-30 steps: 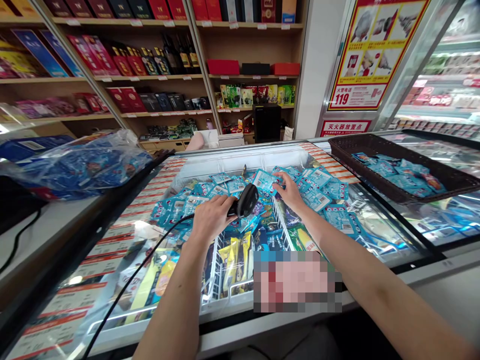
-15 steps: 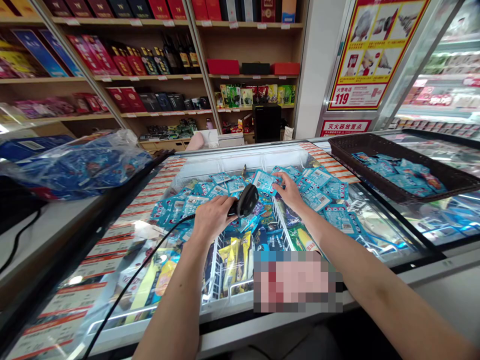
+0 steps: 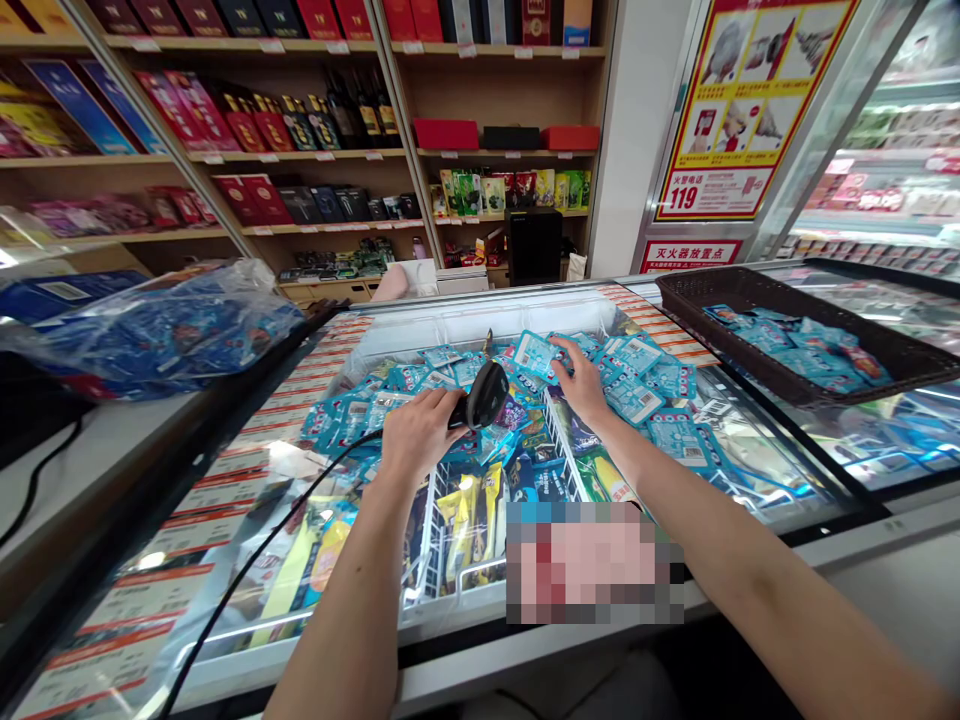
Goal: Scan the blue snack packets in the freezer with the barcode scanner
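My left hand (image 3: pixel 421 425) is wrapped round the handle of a black barcode scanner (image 3: pixel 487 395), its head pointing to the right over the freezer. A black cord (image 3: pixel 289 540) trails from the scanner down to the lower left. Between the fingers and thumb of my right hand (image 3: pixel 579 382) is a small blue packet (image 3: pixel 534 356), its barcode side up. More blue packets (image 3: pixel 634 395) lie spread on the freezer's glass top (image 3: pixel 720 400), beside my right hand and behind the scanner. Both forearms reach in over the freezer.
A brown basket (image 3: pixel 847 395) with several blue packets stands at the right. On the left, a clear plastic bag (image 3: pixel 172 320) holds more blue packaging. Under the glass are white wire baskets (image 3: pixel 433 545) with wrapped goods. Shelves (image 3: pixel 300 155) of boxes and bottles line the back.
The scanner and my left hand have shifted slightly left. The packet in my right hand has moved a little to the right and tilted.
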Available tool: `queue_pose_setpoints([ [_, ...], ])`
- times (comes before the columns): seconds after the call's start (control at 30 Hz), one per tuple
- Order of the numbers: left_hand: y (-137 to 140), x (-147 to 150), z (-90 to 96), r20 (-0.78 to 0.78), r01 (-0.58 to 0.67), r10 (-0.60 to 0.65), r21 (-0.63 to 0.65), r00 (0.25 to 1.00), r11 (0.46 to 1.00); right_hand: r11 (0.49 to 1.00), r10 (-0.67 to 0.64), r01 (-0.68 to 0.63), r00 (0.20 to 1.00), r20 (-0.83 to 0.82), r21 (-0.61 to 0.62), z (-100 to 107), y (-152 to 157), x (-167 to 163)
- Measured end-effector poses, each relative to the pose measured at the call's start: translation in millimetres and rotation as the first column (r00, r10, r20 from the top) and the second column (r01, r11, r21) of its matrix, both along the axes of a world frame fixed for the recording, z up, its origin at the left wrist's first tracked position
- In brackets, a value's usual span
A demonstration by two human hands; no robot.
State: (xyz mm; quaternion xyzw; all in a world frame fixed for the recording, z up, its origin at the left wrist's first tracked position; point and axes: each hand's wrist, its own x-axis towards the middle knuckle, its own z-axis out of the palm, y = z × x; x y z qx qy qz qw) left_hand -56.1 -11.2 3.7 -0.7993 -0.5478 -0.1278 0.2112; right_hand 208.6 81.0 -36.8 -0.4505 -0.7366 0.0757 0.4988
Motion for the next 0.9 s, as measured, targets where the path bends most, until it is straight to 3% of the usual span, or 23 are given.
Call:
queue_pose_setpoints([
  [0.1, -0.9, -2.9, 0.8, 0.034, -0.06, 0.059, 0.044, 0.998, 0.997, 0.985, -0.172, 0.174, 0.979, 0.108, -0.01, -0.7, -0.6, 0.4],
  [0.3, -1.1, -7.3, 0.8, 0.135, -0.148, 0.132, 0.122, 0.982, 0.981, 0.87, -0.488, 0.493, 0.855, 0.176, 0.021, -2.1, -4.3, -0.3],
  [0.4, -0.5, -8.8, -0.5, 0.159, -0.184, 0.16, 0.145, 0.974, 0.972, 0.897, -0.441, 0.432, 0.86, 0.256, 0.096, 1.8, -10.3, -2.8],
  [0.5, -0.3, -9.5, -1.0, 0.171, -0.22, 0.194, 0.152, 0.966, 0.963, 0.976, -0.208, 0.158, 0.874, 0.439, 0.147, 4.2, -14.2, -6.4],
  [0.6, -0.5, -10.2, -0.5, 0.188, -0.262, 0.232, 0.154, 0.954, 0.953, 0.994, -0.038, -0.03, 0.815, 0.578, 0.107, 1.4, -13.3, -9.2],
  [0.9, -0.9, -18.0, 2.5, 0.244, -0.354, 0.313, 0.144, 0.918, 0.924, 0.97, -0.243, 0.202, 0.788, 0.565, 0.135, -4.4, -10.6, -9.2],
])
